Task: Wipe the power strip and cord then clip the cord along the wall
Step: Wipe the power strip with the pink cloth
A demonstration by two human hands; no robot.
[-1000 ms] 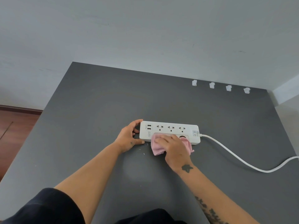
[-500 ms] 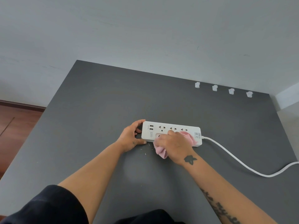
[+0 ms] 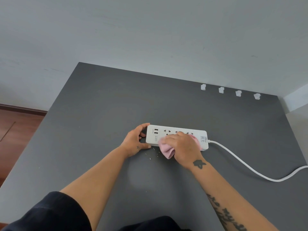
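Left hand (image 3: 135, 140) hasn't moved over the last second: thumb on the near corner, fingers curled round the left end of the power strip (image 3: 155, 135), gripping it flat on the grey table (image 3: 100, 122). The strip is mid-table, well clear of the wall (image 3: 150, 30).

Change: my right hand (image 3: 183, 147), fingers bent over the pink cloth (image 3: 166, 151) and holding it, was on the strip's near edge a second ago. It's now up on the top face, covering the middle sockets. So I'm still wiping the strip, with its face in progress. A few white specks (image 3: 150, 154) lie on the table just in front.

The cord (image 3: 241, 161) is untouched, in the same loose curve off the right edge. It hasn't been wiped or clipped.

Counts:
- 1 strip
- 2 USB ports visible at the strip's left end; sockets partly hidden, no count
- 1 cloth
- 1 cord
- 4 white clips (image 3: 203, 87) in a row at the back right by the wall, all empty
- 2 hands, both busy
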